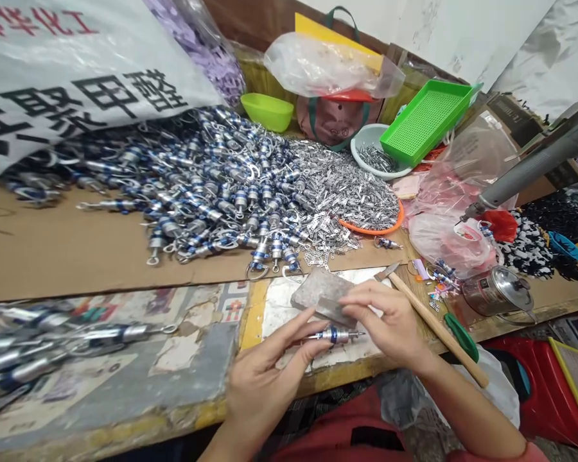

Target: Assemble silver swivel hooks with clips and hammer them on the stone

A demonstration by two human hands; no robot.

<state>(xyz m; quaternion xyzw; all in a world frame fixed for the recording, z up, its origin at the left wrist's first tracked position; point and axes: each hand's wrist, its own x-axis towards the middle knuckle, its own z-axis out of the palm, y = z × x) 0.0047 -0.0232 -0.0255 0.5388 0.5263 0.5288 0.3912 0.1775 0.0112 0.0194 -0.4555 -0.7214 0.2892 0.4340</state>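
Note:
My left hand (274,372) pinches a small blue-and-silver metal cylinder (336,334) between thumb and fingers, its thin pointed end facing right. My right hand (388,321) is just above that end, thumb and fingers drawn together at the right end of a grey block (325,295). What those fingers hold, if anything, is hidden. The block lies on a worn white patch of the bench. A hammer (438,327) with a wooden handle rests right of my right hand, its head partly hidden by it.
Beyond my hands spreads a heap of blue-and-silver metal pieces (221,186) beside a pile of small flat metal links (354,186). More cylinders (38,346) lie at left. To the right are a metal pot (494,295), green-handled tool (461,337) and grey tool arm (534,151). A green basket (428,122) stands behind.

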